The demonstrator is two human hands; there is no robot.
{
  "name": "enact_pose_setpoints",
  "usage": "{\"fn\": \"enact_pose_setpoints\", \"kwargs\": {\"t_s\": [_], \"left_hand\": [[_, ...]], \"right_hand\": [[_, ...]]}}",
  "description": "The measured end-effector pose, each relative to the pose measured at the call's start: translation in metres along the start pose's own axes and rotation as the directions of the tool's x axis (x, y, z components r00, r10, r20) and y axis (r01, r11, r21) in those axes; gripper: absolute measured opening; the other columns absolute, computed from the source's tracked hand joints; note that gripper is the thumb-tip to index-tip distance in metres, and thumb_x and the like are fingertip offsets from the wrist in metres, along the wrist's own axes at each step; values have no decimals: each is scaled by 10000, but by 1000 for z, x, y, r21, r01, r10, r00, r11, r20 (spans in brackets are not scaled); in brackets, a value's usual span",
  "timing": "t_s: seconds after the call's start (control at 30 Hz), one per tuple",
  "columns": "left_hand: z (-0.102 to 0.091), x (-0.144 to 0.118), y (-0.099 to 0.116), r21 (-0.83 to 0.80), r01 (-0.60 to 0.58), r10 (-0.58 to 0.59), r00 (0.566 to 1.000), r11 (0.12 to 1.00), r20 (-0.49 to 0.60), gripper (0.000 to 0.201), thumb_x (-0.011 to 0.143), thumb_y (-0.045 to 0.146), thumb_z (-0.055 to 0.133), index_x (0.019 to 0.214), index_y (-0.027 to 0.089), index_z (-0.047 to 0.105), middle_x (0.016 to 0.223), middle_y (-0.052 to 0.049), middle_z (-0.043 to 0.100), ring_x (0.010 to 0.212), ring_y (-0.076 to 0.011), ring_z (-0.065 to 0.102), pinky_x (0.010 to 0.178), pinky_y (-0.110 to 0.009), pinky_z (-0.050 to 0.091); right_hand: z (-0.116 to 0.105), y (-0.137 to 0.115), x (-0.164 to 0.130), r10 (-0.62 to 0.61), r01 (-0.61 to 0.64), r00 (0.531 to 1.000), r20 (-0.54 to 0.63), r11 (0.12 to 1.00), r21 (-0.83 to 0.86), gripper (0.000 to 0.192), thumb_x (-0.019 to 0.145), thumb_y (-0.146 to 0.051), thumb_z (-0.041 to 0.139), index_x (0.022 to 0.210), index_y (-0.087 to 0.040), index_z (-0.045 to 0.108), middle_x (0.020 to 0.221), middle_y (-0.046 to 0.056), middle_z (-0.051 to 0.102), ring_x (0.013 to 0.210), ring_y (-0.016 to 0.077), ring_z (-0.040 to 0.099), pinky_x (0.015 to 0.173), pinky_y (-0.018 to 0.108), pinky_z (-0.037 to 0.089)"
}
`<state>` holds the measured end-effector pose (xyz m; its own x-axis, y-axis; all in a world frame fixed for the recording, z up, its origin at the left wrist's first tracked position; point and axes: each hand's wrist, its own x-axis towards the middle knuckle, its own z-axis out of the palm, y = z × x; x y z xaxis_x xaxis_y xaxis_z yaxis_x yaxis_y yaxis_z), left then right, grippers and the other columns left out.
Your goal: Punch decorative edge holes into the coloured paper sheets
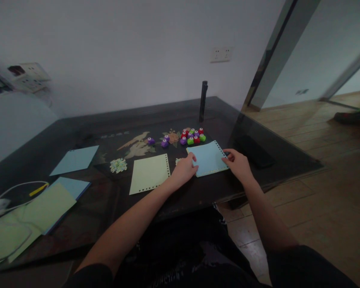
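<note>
While both hands rest on it, the light blue punched sheet lies flat near the front right part of the dark glass-topped table, its dotted border running along the right and near edges. The left hand presses on the sheet's left edge with fingers curled loosely downward, the thumb lying on the paper. The right hand pinches the right edge, fingertips bent over the perforated border; how tightly it grips cannot be told. Just left of the left hand lies a pale green punched sheet, its holes along the right and near edges, almost touching the wrist.

Beyond the blue sheet, a cluster of small craft punches in red, green and purple sits close to its far edge, with two purple ones set apart further left. A little heap of paper confetti lies left of the green sheet. A dark upright cylinder stands behind the punches. A black flat object lies just right of the right hand, near the table's right edge. Far left, a plain blue sheet and a stack of green and blue paper lie well apart from the hands, beside a white cable. Bare tabletop shows between the green sheet and that stack.
</note>
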<state>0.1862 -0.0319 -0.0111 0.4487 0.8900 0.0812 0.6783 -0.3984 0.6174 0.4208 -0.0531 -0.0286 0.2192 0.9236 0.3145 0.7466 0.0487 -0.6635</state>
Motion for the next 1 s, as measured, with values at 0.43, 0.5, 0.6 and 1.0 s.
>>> {"fn": "enact_pose_setpoints", "kwargs": {"t_s": [0.43, 0.5, 0.6, 1.0], "left_hand": [[-3, -14, 22, 366, -125, 149, 988, 922, -38, 214, 854, 336, 520, 1038, 226, 514, 1000, -62, 632, 924, -230, 604, 811, -353, 444], [3, -19, 28, 387, -254, 283, 959, 887, -20, 285, 828, 373, 564, 1069, 224, 531, 1136, -76, 586, 1055, -247, 549, 892, -374, 417], [11, -22, 30, 386, -344, 374, 927, 856, -2, 378, 813, 385, 585, 1149, 222, 524, 1265, -81, 529, 1180, -254, 467, 991, -399, 358], [14, -18, 22, 375, -352, 381, 925, 857, -1, 300, 852, 302, 513, 1124, 182, 555, 1203, -70, 587, 1133, -227, 505, 998, -387, 360]], "right_hand": [[-3, -15, 10, -134, 122, 991, -32, 962, -246, 247, 804, -269, 560, 1014, -180, 654, 891, 73, 570, 789, 208, 551, 713, 324, 450], [2, -22, 25, -204, 209, 978, 43, 946, -247, 229, 809, -261, 563, 997, -173, 658, 917, 86, 599, 870, 226, 557, 785, 342, 447], [18, -35, 53, -306, 351, 930, 202, 903, -248, 208, 806, -237, 578, 976, -165, 674, 1002, 105, 628, 955, 234, 555, 875, 356, 418], [63, -42, 87, -388, 504, 830, 400, 829, -240, 165, 832, -216, 565, 959, -188, 667, 1034, 94, 610, 975, 211, 540, 885, 347, 413]]}}
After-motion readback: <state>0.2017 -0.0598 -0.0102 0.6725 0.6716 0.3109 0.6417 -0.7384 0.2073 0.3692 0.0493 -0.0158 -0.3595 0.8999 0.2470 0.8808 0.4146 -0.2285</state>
